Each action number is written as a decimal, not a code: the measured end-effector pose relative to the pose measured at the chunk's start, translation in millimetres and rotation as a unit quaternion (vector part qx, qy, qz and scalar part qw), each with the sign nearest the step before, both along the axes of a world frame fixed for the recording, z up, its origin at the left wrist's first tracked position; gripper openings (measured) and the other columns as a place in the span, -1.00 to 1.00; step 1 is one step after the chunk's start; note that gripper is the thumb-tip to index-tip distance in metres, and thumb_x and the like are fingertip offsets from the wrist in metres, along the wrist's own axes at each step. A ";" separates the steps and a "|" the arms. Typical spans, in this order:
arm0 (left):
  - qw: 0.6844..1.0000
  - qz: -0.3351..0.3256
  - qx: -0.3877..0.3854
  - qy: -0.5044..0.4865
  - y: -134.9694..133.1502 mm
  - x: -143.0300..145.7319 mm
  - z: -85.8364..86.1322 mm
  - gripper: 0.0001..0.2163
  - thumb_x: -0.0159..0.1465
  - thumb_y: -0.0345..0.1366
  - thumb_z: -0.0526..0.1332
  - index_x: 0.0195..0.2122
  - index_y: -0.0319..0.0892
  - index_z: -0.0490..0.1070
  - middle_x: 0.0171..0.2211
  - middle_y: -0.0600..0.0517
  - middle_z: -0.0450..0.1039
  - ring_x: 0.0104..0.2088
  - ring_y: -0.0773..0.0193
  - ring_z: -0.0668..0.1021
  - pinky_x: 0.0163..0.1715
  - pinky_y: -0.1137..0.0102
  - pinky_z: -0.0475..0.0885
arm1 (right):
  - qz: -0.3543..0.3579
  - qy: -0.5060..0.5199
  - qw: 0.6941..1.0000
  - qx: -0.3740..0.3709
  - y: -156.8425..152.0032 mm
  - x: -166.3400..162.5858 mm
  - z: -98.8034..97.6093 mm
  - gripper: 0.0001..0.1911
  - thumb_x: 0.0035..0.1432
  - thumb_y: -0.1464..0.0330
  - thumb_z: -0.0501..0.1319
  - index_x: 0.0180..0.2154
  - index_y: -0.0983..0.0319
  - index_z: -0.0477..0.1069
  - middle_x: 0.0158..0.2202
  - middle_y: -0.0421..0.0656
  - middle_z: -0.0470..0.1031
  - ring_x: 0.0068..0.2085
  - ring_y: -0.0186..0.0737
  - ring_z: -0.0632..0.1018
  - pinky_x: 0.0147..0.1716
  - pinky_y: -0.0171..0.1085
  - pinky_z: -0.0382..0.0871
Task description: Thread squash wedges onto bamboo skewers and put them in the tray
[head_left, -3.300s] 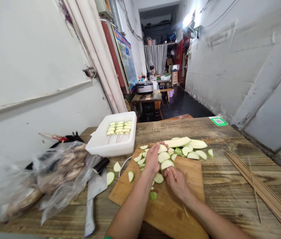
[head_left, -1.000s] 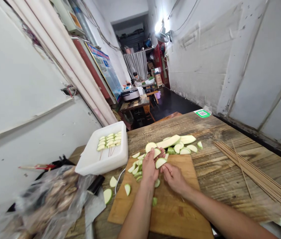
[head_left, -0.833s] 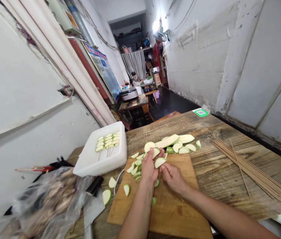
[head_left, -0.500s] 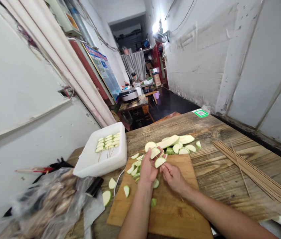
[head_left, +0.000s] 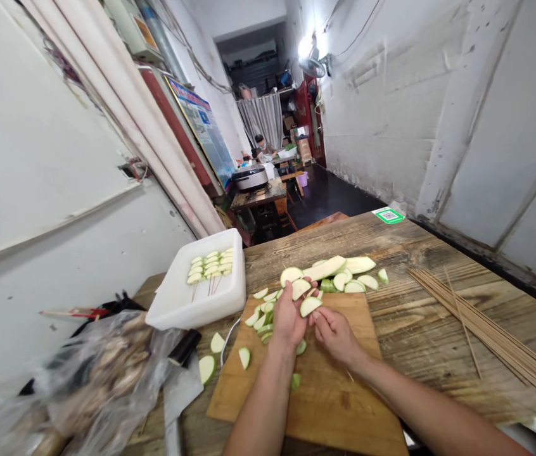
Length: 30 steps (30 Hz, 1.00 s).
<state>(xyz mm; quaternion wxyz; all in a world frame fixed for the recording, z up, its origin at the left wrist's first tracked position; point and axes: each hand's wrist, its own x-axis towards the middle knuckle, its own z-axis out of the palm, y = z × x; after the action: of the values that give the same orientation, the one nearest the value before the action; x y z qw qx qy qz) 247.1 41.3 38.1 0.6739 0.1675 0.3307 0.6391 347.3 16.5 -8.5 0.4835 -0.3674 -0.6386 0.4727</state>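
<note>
My left hand (head_left: 291,320), fingers closed, holds half-round zucchini slices (head_left: 301,289) threaded on a thin wooden skewer (head_left: 350,375). The skewer's lower end shows beneath my right hand (head_left: 337,332), whose fingers pinch it just below the lowest slice (head_left: 310,307). Both hands are above a wooden cutting board (head_left: 339,411). Loose zucchini slices (head_left: 263,321) lie on the board left of my left hand, and one slice (head_left: 244,358) sits apart. Beyond the hands are longer zucchini pieces (head_left: 325,268) and more cut slices (head_left: 354,287).
A white plastic tub (head_left: 196,311) with skewered slices (head_left: 211,265) stands at left. Bare wooden skewers (head_left: 481,329) lie in a bundle at right. A clear plastic bag (head_left: 106,380) and a flat grey blade (head_left: 181,389) are at lower left. A person (head_left: 263,145) sits far back.
The view has shifted slightly, so the scene sits a little further right. Both hands keep their hold on the skewer and slices, with almost no other movement.
</note>
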 end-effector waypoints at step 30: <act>0.999 0.016 0.036 0.027 1.9 0.4 -2.6 -0.62 0.19 0.00 0.07 -0.24 -0.24 0.40 -0.26 -0.11 0.50 -0.24 0.19 0.54 -0.21 0.31 0.44 | 0.012 0.005 1.000 -0.018 1.1 4.4 3.5 -0.70 0.20 0.19 -0.04 -0.47 0.23 0.24 -0.74 -0.37 0.10 -0.70 -0.43 0.13 -0.70 -0.43 -0.02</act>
<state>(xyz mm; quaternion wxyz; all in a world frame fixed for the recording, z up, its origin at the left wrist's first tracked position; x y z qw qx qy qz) 247.5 43.2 35.5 0.6479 0.2033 0.3280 0.6567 351.6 17.6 -5.0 0.4741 -0.3657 -0.6324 0.4916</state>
